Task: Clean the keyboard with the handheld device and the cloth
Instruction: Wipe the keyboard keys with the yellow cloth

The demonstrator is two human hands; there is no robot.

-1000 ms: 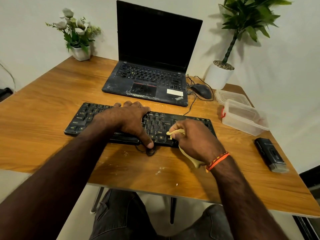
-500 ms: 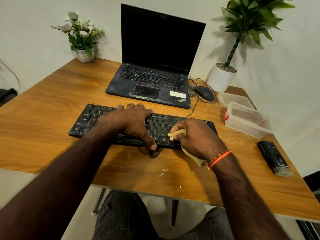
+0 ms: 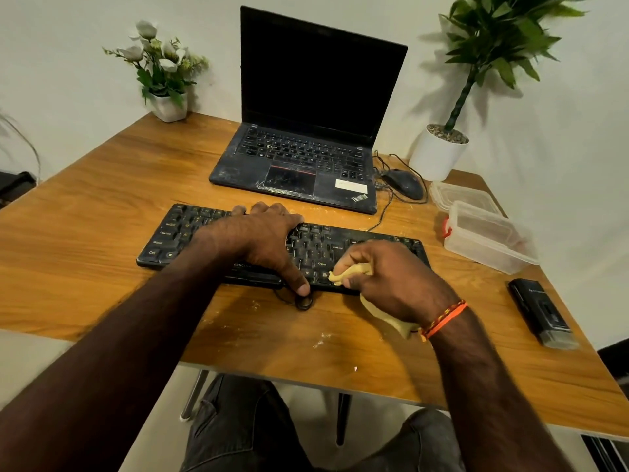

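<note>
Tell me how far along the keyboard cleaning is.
Wiping is in hand: right hand rubs the yellow cloth over the black keyboard, left hand steadying it. The black handheld device lies unused. Crumbs remain on the wooden table.

on the tabletop (image 3: 102, 233): one keyboard (image 3: 340, 247), one laptop (image 3: 306, 131), one mouse (image 3: 403, 183), two potted plants (image 3: 163, 73) (image 3: 439, 151), one clear container (image 3: 483, 236) with one lid (image 3: 463, 195), one handheld device (image 3: 541, 311), one cloth (image 3: 384, 315).

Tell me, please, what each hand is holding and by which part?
The right hand pinches the cloth near its front end; the rest trails under the palm. The left hand holds nothing; it presses flat on the keyboard.
</note>
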